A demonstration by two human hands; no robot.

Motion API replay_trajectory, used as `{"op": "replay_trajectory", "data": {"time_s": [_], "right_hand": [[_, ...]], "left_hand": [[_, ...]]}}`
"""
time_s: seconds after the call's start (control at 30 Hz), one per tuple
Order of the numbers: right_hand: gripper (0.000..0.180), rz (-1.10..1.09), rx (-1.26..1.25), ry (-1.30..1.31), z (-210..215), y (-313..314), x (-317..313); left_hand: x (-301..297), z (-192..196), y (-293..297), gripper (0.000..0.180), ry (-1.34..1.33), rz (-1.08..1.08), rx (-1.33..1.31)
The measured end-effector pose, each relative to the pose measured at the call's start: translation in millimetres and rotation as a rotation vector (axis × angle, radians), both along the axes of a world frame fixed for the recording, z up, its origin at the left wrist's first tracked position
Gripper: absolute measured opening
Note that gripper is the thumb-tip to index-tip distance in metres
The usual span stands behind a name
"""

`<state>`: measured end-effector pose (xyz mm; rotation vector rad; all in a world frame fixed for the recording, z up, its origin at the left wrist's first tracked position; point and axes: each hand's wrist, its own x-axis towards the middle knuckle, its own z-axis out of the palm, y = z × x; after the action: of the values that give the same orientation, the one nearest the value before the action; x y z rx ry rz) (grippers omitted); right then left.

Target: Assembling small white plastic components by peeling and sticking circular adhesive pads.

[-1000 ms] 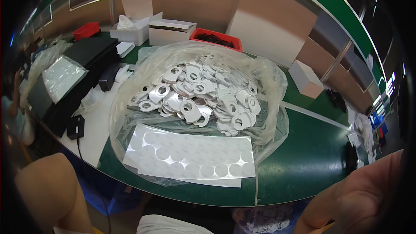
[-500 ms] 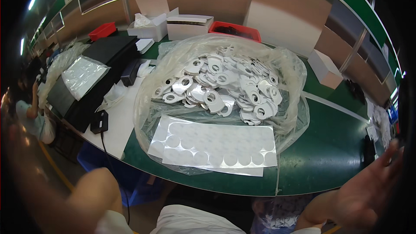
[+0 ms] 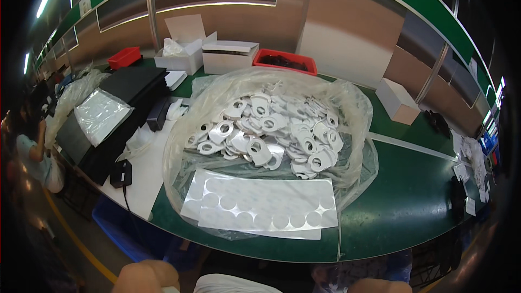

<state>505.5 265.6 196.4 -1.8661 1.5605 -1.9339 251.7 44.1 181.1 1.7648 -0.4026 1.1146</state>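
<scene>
Neither of my hands shows now. At the lower edge I see only a bent part of my left arm (image 3: 145,278) and a sliver of my right arm (image 3: 382,286), both below the table's front edge. In front of me lies a large clear plastic bag (image 3: 355,111), spread open, with a heap of flat white ring-ended parts (image 3: 268,123) on it. Overlapping silvery sticker sheets (image 3: 271,201) with round labels lie on the near part of the bag. Several round spots along them are bare.
Left are a black box-like adapter (image 3: 120,173) with a cord, a dark folded stack (image 3: 130,84) and a plastic-wrapped packet (image 3: 102,115). White boxes (image 3: 230,58) and a red tray (image 3: 285,61) line the back. Another white box (image 3: 398,101) stands right. A person (image 3: 32,152) is far left.
Both my hands, raised blurred at the left and right sides before, have dropped out of view. The view has tilted up, so the table sits lower. The parts and sheets look unmoved.
</scene>
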Motion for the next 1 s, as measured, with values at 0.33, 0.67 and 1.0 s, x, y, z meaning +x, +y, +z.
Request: {"op": "replay_trajectory", "data": {"time_s": [0.33, 0.67, 1.0], "right_hand": [[0.098, -2.049, 0.99, -0.455, -146, 32, -28], [0.067, -2.32, 0.602, -0.398, -176, 33, -29], [0.028, -2.151, 0.667, -0.31, -105, 144, -60]], "left_hand": [[-67, -108, 23, 0.112, 1.548, 1.94, -0.45], [-30, -125, 47, 0.101, 1.144, 1.945, -0.292], [-173, -87, 137, 0.068, 1.111, 2.287, -0.195]]}}
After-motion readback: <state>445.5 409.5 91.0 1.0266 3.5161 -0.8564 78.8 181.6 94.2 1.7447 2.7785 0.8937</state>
